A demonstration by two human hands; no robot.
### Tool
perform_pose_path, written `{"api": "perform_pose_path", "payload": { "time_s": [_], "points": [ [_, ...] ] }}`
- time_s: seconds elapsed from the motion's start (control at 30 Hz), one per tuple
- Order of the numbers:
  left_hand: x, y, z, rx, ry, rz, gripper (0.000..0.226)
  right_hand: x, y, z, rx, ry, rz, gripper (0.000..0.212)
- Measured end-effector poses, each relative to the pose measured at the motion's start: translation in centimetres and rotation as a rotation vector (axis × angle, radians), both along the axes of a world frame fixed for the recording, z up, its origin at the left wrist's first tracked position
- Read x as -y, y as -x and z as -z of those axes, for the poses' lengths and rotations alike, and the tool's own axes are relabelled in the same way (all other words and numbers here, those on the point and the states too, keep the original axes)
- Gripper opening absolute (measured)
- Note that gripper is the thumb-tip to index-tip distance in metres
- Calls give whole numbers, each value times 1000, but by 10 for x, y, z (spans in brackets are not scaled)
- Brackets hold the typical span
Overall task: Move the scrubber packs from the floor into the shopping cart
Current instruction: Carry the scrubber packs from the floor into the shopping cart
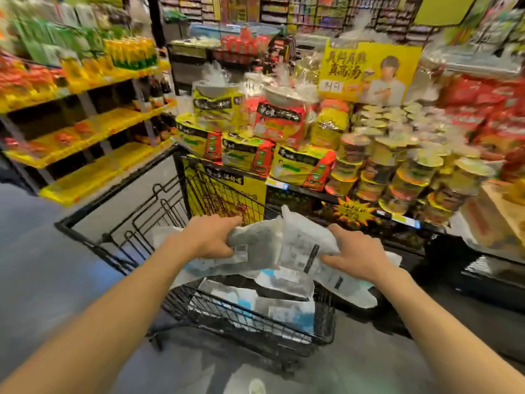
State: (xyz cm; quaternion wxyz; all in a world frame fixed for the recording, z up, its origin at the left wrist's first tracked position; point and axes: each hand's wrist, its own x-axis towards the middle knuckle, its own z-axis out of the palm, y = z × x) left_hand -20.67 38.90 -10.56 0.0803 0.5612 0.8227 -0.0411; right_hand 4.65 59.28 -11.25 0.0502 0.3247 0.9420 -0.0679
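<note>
Head view: left hand [211, 237] and right hand [359, 258] grip limp white plastic scrubber packs [272, 248] above the black wire shopping cart [119, 223]; packs overhanging its right rim could slip to the floor.

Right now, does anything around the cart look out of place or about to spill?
Yes: one scrubber pack below the right hand droops over the cart's right rim and could slide to the floor. The packs already inside look settled.

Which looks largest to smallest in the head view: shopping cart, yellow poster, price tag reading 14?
1. Shopping cart
2. Yellow poster
3. Price tag
The cart is nearer the camera, so its lead is partly perspective.
</note>
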Motion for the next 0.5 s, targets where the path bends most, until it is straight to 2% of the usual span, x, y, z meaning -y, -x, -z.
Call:
{"api": "perform_pose_path", "payload": {
  "time_s": [0.27, 0.5],
  "points": [
    [-25, 92, 44, 27, 107, -43, 36, -28, 111, 53, 100, 55, -72, 59],
    [-68, 150, 100, 117, 247, 38, 38, -58, 156, 111, 171, 181, -22, 59]
  ]
}}
